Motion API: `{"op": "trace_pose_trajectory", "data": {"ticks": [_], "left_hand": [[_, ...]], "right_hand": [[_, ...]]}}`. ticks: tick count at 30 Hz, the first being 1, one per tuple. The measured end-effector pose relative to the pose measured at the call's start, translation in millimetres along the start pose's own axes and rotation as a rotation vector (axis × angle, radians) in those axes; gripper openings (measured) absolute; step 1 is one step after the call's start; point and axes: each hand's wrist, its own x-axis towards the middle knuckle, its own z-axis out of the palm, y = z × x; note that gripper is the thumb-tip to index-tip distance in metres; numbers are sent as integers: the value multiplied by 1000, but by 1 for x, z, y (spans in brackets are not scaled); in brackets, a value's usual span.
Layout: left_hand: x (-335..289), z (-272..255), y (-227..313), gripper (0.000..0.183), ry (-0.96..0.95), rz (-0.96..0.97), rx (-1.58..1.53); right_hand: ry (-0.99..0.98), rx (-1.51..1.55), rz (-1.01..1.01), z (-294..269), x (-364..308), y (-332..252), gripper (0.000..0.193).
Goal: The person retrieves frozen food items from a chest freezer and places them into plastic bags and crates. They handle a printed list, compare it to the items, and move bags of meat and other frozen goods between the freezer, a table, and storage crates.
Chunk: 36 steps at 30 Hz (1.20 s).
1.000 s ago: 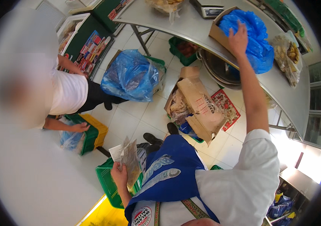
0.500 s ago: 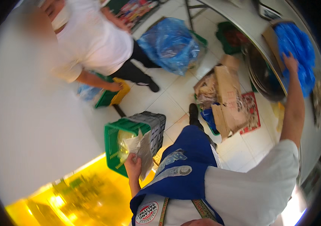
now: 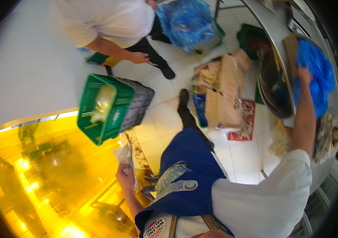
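My left hand is closed around a crumpled whitish sheet of paper, held low beside my apron. Just beyond it stands a green crate with a clear plastic bag of something pale yellow inside; hand and paper are apart from it. Far to the right, my right hand reaches out over the table and grips the edge of a blue plastic bag. That bag lines a cardboard box, and its contents are hidden.
A co-worker in a white shirt stands at the far left, one hand lowered. On the tiled floor are an open cardboard box and a blue-covered crate. A large round metal pan sits by the table edge. Yellow translucent curtain hangs lower left.
My left hand has drawn the paper away from the green crate, back toward my body. My right hand stays at the blue bag. The co-worker's hand has moved off a yellow crate.
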Motion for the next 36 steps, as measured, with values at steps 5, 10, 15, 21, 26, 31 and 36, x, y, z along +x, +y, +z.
{"op": "trace_pose_trajectory", "data": {"ticks": [5,10,15,21,26,31,36], "left_hand": [[-122,30,-35,10,-110,-70,68],[-188,47,-63,13,-117,51,70],[-219,64,-31,11,-95,-33,-15],[-240,99,19,11,-118,58,-105],[-253,135,56,13,-179,20,-105],[-251,178,112,16,-169,179,-83],[-261,213,209,13,-158,163,-229]], "right_hand": [[384,425,114,-12,-6,-3,91],[358,693,7,-25,-13,-11,103],[331,698,-32,-27,-17,-18,107],[407,629,-31,-34,-30,-29,103],[451,590,-15,-47,-57,-38,98],[404,777,-3,-67,-77,-44,97],[619,1137,62,-135,-35,-53,82]]}}
